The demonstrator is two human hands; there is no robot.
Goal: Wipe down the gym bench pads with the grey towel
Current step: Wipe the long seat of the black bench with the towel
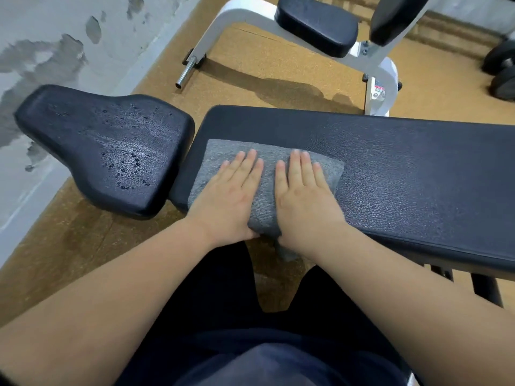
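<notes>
The grey towel (267, 188) lies folded across the left end of the long black bench pad (404, 174), with its near edge hanging over the pad's front. My left hand (232, 199) presses flat on the towel's left half, fingers straight. Beside it, my right hand (305, 196) lies flat on the right half, fingers straight too. To the left sits the black seat pad (111, 146), its surface speckled with water drops.
A second white-framed bench (250, 18) with a black pad (317, 23) stands behind, on the brown floor. A chrome peg (185, 72) sticks out of its frame. Dark weights (501, 71) lie at the far right. A stained grey wall (55, 45) runs along the left.
</notes>
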